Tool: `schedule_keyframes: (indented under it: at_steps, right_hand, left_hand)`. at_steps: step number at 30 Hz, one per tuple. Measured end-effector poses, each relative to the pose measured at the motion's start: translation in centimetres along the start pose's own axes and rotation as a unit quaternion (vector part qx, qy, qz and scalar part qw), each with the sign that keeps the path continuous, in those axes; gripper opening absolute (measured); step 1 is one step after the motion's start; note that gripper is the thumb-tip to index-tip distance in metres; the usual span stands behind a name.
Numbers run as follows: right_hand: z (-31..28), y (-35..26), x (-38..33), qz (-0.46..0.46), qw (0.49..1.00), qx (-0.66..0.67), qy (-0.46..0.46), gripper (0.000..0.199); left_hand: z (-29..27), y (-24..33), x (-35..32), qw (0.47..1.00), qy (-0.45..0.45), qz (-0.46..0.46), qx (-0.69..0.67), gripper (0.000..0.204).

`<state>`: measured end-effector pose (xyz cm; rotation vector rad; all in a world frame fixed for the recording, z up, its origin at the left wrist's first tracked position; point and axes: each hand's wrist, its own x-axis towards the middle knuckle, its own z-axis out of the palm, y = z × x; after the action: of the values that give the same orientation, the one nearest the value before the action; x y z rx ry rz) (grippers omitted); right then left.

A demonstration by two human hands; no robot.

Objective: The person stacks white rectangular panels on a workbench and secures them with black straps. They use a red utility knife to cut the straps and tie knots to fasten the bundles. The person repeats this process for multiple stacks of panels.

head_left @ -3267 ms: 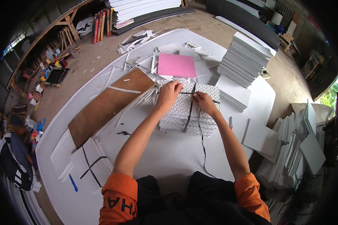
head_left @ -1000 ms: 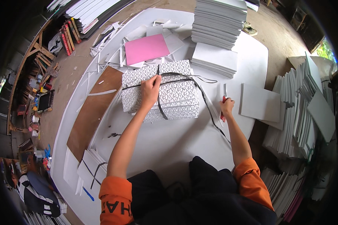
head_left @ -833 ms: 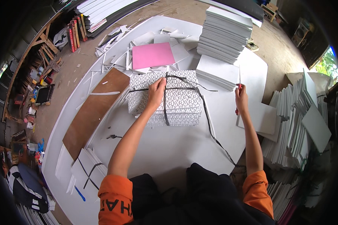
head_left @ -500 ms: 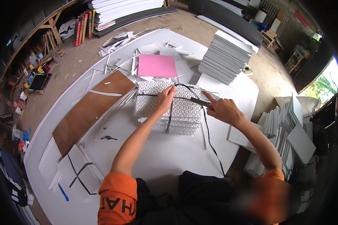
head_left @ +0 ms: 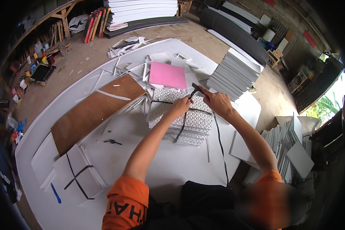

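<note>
A stack of white textured panels (head_left: 165, 114) lies on the white table, bound crosswise with a black strap (head_left: 184, 122). My left hand (head_left: 181, 106) is closed on the strap at the top of the stack and pulls a short length upward. Just right of it, my right hand (head_left: 217, 102) grips a dark flat-bladed knife (head_left: 198, 93), its forefinger stretched along the tool. The blade meets the raised strap; whether it has cut through cannot be seen. A long loose strap (head_left: 220, 149) trails from the stack's right side toward me.
A pink square sheet (head_left: 167, 75) lies among white offcuts behind the stack. Left are a brown board (head_left: 98, 111), a second strapped bundle (head_left: 78, 170) and a blue cutter (head_left: 56, 193). Grey-edged panels (head_left: 234, 74) are piled at the back right; more sheets (head_left: 281, 147) lean beyond the table's right edge.
My right hand has brought the knife up and left, close against my left hand. The strap between the hands is now lifted off the stack. The head view has shifted slightly.
</note>
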<state>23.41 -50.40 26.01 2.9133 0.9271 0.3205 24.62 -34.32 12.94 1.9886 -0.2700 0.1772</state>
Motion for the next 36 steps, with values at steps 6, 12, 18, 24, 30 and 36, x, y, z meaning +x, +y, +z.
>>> schedule_keyframes:
  at_steps: [6, 12, 18, 24, 30, 36]
  right_hand:
    - [1.3, -0.8, 2.7, -0.014, 0.970, 0.244, 0.008, 0.042]
    - [0.5, -2.0, 4.7, 0.063, 0.792, 0.583, -0.171, 0.041]
    - [2.1, -2.2, 5.6, 0.074, 0.735, 0.635, -0.227, 0.042]
    - [3.4, 0.1, 5.7, -0.124, 0.975, 0.179, -0.034, 0.043]
    - [6.9, 0.3, 4.0, -0.048, 0.986, -0.151, 0.048, 0.034]
    - [10.5, 0.1, 5.6, -0.029, 0.981, -0.157, 0.112, 0.025]
  left_hand:
    - [-0.1, 0.0, 1.2, 0.988, 0.109, 0.098, -0.045, 0.029]
    - [-0.9, -0.6, 1.1, 0.912, 0.012, -0.035, -0.409, 0.026]
    - [-0.9, -1.7, 0.8, 0.870, -0.004, -0.078, -0.487, 0.024]
    - [0.0, -0.8, 1.1, 0.845, 0.063, -0.067, -0.527, 0.031]
    - [1.3, 0.1, 0.8, 0.891, 0.176, -0.138, -0.394, 0.043]
    - [2.4, -0.7, 0.8, 0.952, 0.271, -0.042, -0.136, 0.044]
